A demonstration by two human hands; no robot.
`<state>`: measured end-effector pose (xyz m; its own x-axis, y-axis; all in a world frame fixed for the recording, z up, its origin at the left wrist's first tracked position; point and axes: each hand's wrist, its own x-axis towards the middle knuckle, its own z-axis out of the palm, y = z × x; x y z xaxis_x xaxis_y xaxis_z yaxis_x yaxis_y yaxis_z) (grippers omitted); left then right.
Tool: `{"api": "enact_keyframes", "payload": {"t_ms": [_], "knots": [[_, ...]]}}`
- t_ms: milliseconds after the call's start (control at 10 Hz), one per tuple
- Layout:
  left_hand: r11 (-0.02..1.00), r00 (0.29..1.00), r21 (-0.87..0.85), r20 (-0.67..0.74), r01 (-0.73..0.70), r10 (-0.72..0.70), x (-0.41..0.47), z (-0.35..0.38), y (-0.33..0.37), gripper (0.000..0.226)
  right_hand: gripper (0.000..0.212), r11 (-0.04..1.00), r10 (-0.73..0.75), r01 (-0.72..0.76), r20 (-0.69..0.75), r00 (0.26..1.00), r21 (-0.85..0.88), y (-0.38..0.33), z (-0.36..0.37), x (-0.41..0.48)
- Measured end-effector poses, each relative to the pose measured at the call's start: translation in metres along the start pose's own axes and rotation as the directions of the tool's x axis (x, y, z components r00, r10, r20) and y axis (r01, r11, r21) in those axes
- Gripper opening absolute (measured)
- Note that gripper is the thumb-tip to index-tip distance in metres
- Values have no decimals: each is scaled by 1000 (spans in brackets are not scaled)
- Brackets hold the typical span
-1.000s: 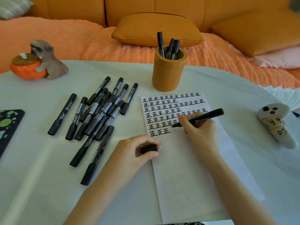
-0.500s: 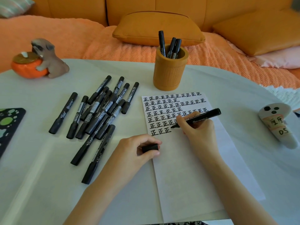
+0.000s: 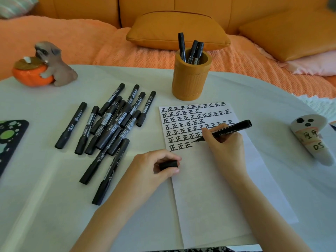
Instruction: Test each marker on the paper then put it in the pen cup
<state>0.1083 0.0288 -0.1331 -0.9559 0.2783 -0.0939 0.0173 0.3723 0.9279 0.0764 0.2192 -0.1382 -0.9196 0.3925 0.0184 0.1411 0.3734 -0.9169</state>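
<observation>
Since a second ago the right hand (image 3: 225, 142), pinching the marker (image 3: 231, 130), has lowered it so its tip meets the paper (image 3: 209, 197) beside the last row of marks. The left hand (image 3: 151, 170) pinches the cap (image 3: 168, 164). Testing looks underway, with capping and the pen cup (image 3: 190, 79) probably next.

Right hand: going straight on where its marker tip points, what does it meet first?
Probably the left hand gripping the black plastic cap; otherwise the loose black markers. Depth is unclear.

Markers (image 3: 109, 128) lie left of paper (image 3: 209, 179), cup (image 3: 190, 82) behind.
</observation>
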Motion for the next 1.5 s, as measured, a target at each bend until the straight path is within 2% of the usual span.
{"api": "enact_keyframes", "payload": {"t_ms": [700,1500], "knots": [[1000,1000,12,2,10,-10,0,0,0,21,26,998,-9,10,18,1000,-65,-3,0,0],[1000,1000,20,2,8,-8,0,0,1,20,34,1000,-13,13,22,1000,-3,-1,-1,0]]}}
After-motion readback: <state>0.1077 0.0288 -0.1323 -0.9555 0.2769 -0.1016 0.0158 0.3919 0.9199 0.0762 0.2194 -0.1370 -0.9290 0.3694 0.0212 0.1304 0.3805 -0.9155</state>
